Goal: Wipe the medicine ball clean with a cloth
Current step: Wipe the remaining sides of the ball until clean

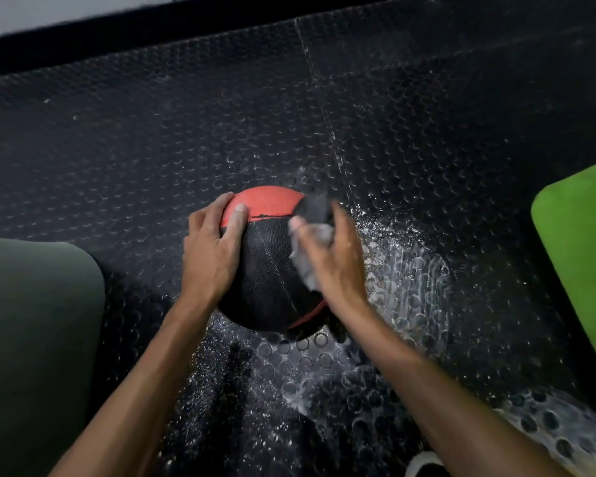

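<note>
— Two hands are on the medicine ball (269, 266), which sits on the studded black floor mat (152, 139).

— What is the left hand (211, 251) doing?

— It lies spread against the ball's left side, fingers fairly straight, thumb up over the red top panel. It steadies the ball and clamps nothing.

— And the right hand (331, 259)?

— Its fingers are curled around a bunched grey cloth (312, 241) and press it to the ball's upper right side. A darker fold of the cloth sticks up above the fingers.

— Anything around the ball?

— White powdery smears (406, 270) cover the mat to the right of the ball and toward the person. A bright green mat (578, 256) lies well off to the ball's right, a dark green one (35, 321) to its left. Nearer than the ball, at the bottom edge, a white shape (424, 463) shows, too cut off to identify.
</note>
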